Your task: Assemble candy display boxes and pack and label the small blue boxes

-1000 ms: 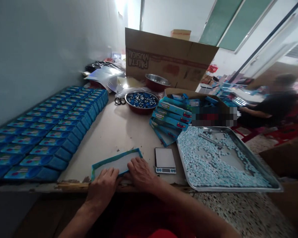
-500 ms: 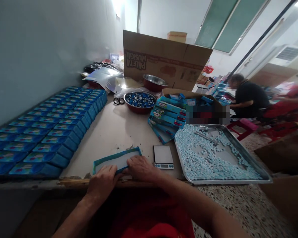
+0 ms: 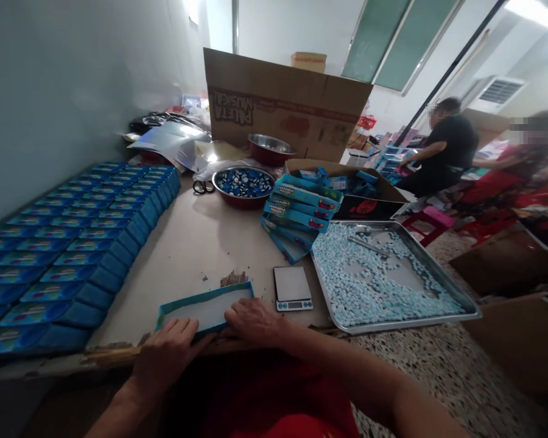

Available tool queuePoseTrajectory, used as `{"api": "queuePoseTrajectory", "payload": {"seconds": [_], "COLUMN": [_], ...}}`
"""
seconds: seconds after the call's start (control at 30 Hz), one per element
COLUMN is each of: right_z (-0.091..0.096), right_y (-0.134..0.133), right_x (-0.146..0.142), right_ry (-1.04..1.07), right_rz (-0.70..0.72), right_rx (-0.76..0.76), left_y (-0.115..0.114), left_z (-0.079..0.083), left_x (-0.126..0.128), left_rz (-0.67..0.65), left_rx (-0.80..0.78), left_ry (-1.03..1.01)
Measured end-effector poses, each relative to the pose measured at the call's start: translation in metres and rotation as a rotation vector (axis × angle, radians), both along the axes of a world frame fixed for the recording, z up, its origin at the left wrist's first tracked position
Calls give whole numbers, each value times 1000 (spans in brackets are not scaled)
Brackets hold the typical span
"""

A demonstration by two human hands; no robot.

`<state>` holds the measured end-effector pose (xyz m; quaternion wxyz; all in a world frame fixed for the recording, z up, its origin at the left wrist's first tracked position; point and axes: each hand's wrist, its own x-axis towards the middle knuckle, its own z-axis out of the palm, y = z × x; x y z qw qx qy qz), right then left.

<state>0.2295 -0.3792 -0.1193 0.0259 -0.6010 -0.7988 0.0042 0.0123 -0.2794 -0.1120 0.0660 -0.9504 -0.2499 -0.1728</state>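
Note:
A shallow blue cardboard display box [image 3: 205, 310] with a pale inside lies at the table's front edge, its long side facing me. My left hand [image 3: 168, 347] is closed over the near left part of its wall. Further right, my right hand [image 3: 251, 321] grips the near wall close to the right end, fingers inside and thumb out of sight. Just right of that hand sits a small digital scale [image 3: 292, 286]. Behind the scale are several stacked blue boxes [image 3: 296, 210] printed "Caramelo Macizo".
Rows of filled blue packs [image 3: 82, 243] line the left side. A metal tray [image 3: 472, 313] of small pale-blue candies overhangs the right edge. Behind stand a bowl [image 3: 244, 185] of blue-wrapped pieces, black-handled scissors [image 3: 204, 187] and a carton [image 3: 369, 205]. Two people work at the right back.
My view has swung slightly right, so things on the table appear further left. Both hands stay on the blue box. A co-worker at the back sits more upright.

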Motion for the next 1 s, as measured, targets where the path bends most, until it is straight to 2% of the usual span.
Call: {"api": "queuePoseTrajectory", "payload": {"seconds": [0.23,0.5,0.77,0.87,1.0], "right_z": [8,8,10,12,26], "right_y": [-1,0,1,1,-7], "right_x": [0,-3,-4,-2,2], "right_ry": [15,42,52,41,32], "right_rz": [31,8,-18,19,105], "right_rx": [-79,-118,-142,-159,-107], "left_y": [2,3,7,8,14], "left_z": [-1,1,-3,-2,-2], "left_x": [-3,-2,-2,-6,-17], "left_rz": [-67,-22,-81,-123,-262], "left_rx": [71,-73,-79,-67,-172], "left_ry": [25,37,61,71,65]}}
